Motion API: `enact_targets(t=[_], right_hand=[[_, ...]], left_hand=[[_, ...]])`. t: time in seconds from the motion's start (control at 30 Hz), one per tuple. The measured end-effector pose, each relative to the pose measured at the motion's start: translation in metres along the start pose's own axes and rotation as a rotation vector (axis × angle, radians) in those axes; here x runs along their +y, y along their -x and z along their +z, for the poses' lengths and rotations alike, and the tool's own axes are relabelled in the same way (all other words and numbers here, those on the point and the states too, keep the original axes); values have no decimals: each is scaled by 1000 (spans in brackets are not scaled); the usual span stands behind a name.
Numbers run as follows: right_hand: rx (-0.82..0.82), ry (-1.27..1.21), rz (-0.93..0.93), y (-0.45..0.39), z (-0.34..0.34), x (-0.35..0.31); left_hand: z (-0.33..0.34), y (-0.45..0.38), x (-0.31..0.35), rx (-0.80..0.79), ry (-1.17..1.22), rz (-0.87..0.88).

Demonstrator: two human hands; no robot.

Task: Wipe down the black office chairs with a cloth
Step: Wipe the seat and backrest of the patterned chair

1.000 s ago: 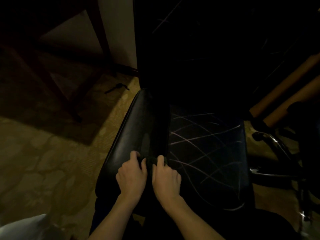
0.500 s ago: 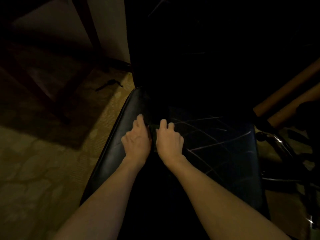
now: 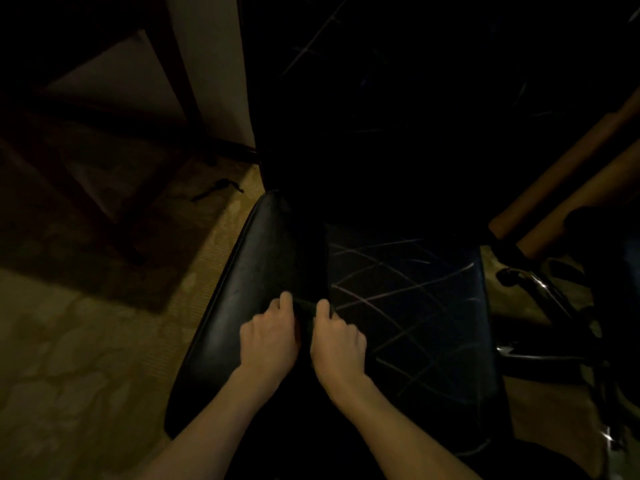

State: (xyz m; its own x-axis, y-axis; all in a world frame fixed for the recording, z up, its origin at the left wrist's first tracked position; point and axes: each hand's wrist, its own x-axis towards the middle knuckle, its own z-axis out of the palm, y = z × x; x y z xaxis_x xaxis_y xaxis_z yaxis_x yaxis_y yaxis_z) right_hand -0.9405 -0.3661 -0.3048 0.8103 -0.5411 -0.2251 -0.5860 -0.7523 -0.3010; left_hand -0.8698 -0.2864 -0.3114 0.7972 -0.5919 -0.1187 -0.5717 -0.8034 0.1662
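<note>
Grip: as both my hands curl round the cloth [image 3: 306, 306], my left hand [image 3: 272, 332] and right hand [image 3: 337, 336] sit side by side, knuckles up, pinching a dark strip of it stretched between my forefingers; the rest of it is hidden under my palms.
Cloth on: the seat [image 3: 263, 271] of the black chair [image 3: 398, 306], pressed along the line where the smooth left panel meets the patterned middle panel.
Light: very dim, so I cannot tell how much cloth is bunched beneath my hands.
Risk: the cloth could slip out from under my fingers, I judge, if I push hard across the slick panel; in this gloom I could also miss patches, since dirt barely shows on black.
Risk two: a roll of the chair under my push, if it has castors; I cannot see its base.
Edges: the seat's left rim falls off to carpet [image 3: 86, 358]; the backrest [image 3: 381, 116] rises at the far end.
Room: open seat ahead and to my right; a chrome frame [image 3: 540, 285] stands just beside the right edge.
</note>
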Motion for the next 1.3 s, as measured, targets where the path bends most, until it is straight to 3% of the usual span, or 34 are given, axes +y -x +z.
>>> enact_targets(t=[0.17,0.43,0.67,0.8,0.9,1.03,1.3], right_hand=[[88,75,-10,-20,-8,3],[228,171,3,-142,-33,30],[239,280,-6,-221,-54,56],[237,289,-34,-222,-53,62],[243,287,-45,-219,-52,64],[232,267,-43,-217,-51,66],[200,202,-75,-190,-44,61]], left_hand=[[-3,-28,18,10,8,26],[0,-145,46,121,54,45],[2,-230,71,181,176,-38],[2,-233,72,222,253,-99],[4,-226,69,248,205,-24],[9,-217,62,209,94,155],[-4,-202,64,63,27,210]])
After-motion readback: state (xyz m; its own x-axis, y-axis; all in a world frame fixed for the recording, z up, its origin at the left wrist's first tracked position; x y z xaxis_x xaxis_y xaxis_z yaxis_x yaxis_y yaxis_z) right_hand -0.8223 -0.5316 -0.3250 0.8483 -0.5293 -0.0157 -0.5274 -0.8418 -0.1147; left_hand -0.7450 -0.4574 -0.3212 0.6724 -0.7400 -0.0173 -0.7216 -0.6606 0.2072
